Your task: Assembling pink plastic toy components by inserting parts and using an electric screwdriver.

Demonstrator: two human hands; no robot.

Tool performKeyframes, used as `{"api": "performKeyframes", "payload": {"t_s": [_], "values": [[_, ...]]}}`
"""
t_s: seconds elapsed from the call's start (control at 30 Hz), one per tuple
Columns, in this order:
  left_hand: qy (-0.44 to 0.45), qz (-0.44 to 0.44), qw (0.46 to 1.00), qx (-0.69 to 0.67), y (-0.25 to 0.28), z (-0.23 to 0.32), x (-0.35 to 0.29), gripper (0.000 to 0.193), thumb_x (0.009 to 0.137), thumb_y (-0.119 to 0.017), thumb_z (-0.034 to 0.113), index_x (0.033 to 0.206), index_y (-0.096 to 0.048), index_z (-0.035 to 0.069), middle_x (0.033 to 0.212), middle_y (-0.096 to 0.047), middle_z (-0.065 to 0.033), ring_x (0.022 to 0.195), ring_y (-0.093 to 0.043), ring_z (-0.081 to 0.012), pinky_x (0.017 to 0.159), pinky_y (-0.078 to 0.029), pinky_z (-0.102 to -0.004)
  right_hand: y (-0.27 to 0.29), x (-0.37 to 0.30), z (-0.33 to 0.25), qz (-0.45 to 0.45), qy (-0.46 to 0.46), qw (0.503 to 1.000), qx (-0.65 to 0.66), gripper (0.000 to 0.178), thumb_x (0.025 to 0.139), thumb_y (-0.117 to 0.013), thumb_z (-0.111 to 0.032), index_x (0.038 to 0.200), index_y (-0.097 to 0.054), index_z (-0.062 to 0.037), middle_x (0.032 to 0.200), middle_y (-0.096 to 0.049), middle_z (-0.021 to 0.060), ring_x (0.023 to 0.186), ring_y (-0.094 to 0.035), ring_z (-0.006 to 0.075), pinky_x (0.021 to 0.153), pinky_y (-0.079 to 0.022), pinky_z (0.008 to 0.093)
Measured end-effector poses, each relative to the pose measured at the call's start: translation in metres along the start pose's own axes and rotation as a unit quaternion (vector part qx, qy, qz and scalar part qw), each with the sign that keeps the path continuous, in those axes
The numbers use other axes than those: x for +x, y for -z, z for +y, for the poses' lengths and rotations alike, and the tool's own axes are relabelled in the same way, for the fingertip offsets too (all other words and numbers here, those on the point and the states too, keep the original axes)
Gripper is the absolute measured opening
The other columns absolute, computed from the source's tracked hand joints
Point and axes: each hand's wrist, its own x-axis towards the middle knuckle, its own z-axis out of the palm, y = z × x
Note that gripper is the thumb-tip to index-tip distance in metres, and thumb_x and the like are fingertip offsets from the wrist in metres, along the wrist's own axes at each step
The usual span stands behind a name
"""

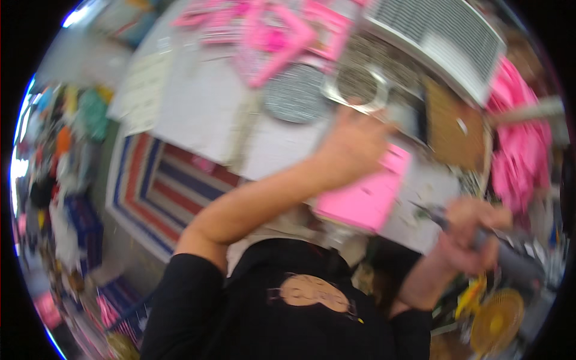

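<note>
overhead, two hands: left hand (354, 144) on one silver ring (355, 90), right hand (471, 234) around one dark tool (480, 237)

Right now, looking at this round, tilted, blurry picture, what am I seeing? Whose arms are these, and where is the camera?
No machine here: a person wears a wide fisheye camera on the head, looking down at their own two bare arms. That lens bends straight edges and rounds the picture.

The left hand reaches out over a white work table, its grip closed on a pink sheet of paper. The right hand has its grip closed around a dark grey tool with a pointed tip; blur hides what kind.

On the table lie pink cut-out shapes, a silvery glitter disc and a shiny ring. A striped rug covers the floor beside it. The black fabric at the bottom is the person's shirt.
</note>
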Motion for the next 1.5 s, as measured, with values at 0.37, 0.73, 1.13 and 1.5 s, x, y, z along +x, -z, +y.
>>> {"api": "performKeyframes", "payload": {"t_s": [0.37, 0.73, 1.13, 1.5], "values": [[0.817, 0.213, 0.522, 0.119, -0.015, -0.057, -0.566, 0.053, 0.100, -0.060, 0.045, 0.104, -0.058, -0.008, 0.103, -0.068, -0.0297, 0.100, -0.066, -0.0464, 0.090, -0.050, -0.0514, 0.001, 0.020, -0.014, 0.001, -0.059, 0.995, 0.076, 0.027, 0.096, -0.066, -0.028, 0.104, -0.050, -0.0071, 0.058, -0.049, -0.0014, 0.048, -0.046, 0.0103, 0.058, -0.042, 0.0287], [0.498, 0.273, 0.823, -0.004, 0.102, -0.111, -0.261, 0.014, 0.094, -0.067, 0.007, 0.083, -0.060, 0.000, 0.077, -0.060, -0.0083, 0.068, -0.056, -0.0182, 0.061, -0.043, -0.0343, 0.004, 0.026, 0.001, 0.069, -0.136, 0.987, -0.049, 0.048, 0.092, -0.075, -0.035, 0.118, -0.048, -0.0057, 0.068, -0.050, -0.0015, 0.056, -0.049, 0.0104, 0.069, -0.050, 0.0309], [0.365, -0.053, 0.881, -0.296, 0.108, -0.293, 0.046, 0.059, 0.086, -0.081, 0.034, 0.129, -0.064, -0.003, 0.107, -0.074, -0.0125, 0.100, -0.070, -0.0205, 0.093, -0.053, -0.0347, -0.022, 0.044, 0.015, 0.158, -0.039, 0.959, -0.230, 0.091, 0.086, -0.076, -0.023, 0.158, -0.026, -0.0005, 0.134, -0.054, 0.0171, 0.119, -0.057, 0.0258, 0.106, -0.045, 0.0411], [-0.079, 0.123, 0.985, -0.093, 0.203, -0.058, -0.064, 0.013, 0.075, -0.074, 0.010, 0.088, -0.071, 0.013, 0.092, -0.066, -0.0035, 0.088, -0.064, -0.0265, 0.089, -0.050, -0.0500, -0.070, -0.020, 0.101, -0.037, -0.495, 0.786, 0.369, 0.090, 0.103, -0.030, -0.071, 0.155, -0.035, 0.0013, 0.145, -0.054, 0.0230, 0.125, -0.060, 0.0312, 0.103, -0.052, 0.0499]]}}
